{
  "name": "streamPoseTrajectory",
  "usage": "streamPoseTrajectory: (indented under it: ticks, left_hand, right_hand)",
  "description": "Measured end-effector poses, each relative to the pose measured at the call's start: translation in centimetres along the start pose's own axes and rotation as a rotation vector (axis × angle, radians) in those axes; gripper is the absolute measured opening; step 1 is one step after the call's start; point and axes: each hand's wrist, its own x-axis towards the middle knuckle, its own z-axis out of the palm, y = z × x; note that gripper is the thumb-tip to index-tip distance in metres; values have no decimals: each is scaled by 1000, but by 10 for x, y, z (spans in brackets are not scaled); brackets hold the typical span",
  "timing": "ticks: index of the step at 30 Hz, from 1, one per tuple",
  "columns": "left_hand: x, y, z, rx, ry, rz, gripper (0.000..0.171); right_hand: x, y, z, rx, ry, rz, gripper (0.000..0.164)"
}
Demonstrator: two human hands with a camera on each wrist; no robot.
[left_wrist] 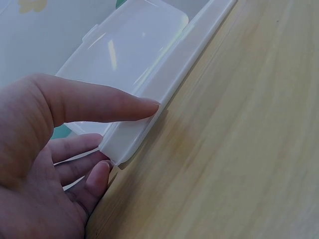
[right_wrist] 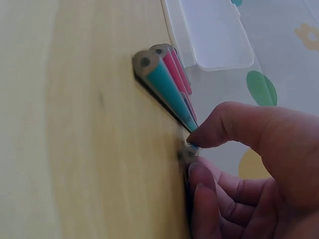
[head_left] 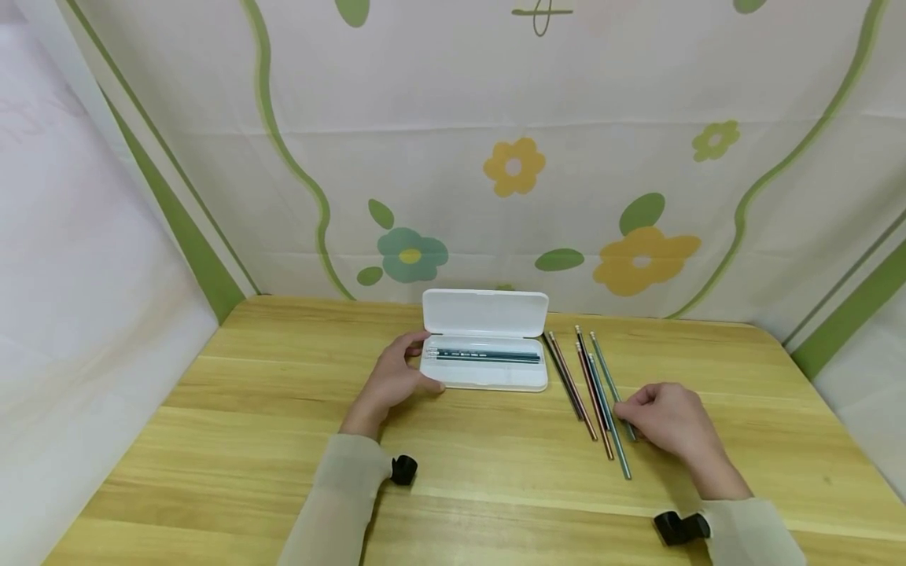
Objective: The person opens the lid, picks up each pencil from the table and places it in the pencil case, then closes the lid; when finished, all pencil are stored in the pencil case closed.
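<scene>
A white pencil case (head_left: 495,380) lies with its lid (head_left: 485,313) raised, and several dark green pencils (head_left: 488,357) rest inside. My left hand (head_left: 392,377) holds the case's left end; in the left wrist view the thumb (left_wrist: 124,107) presses the front wall and the other fingers are at the end corner. To the right of the case, my right hand (head_left: 668,417) pinches the near end of a teal pencil (head_left: 606,368) between thumb and fingers. Beside it, a second teal pencil (head_left: 619,448) and red and dark pencils (head_left: 564,380) lie loose on the table.
The wooden table (head_left: 248,440) meets a flowered cloth (head_left: 439,173) hanging behind it, with more cloth at both sides. Black wrist straps (head_left: 404,470) show at the sleeves. The raised lid stands close to the back cloth.
</scene>
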Motion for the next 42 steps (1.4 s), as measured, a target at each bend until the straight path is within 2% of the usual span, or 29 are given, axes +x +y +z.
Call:
streamPoseTrajectory:
  ticks: [8, 17, 26, 33, 42]
  left_hand:
    - [-1, 0, 1, -6, 0, -2, 96]
    - [-1, -1, 2, -13, -2, -3, 96]
    - [-1, 1, 3, -14, 0, -3, 96]
    - [-1, -1, 1, -5, -2, 1, 97]
    - [-1, -1, -1, -12, -10, 2, 98]
  right_hand:
    - [-1, 1, 1, 0, 8, -9, 35]
    - [-2, 10, -1, 134, -9, 34, 38]
    - [-5, 25, -24, 308, -32, 64, 41]
    - [-5, 33, -36, 334, 3, 27, 48]
    - [-5, 36, -41, 372, 67, -4, 46]
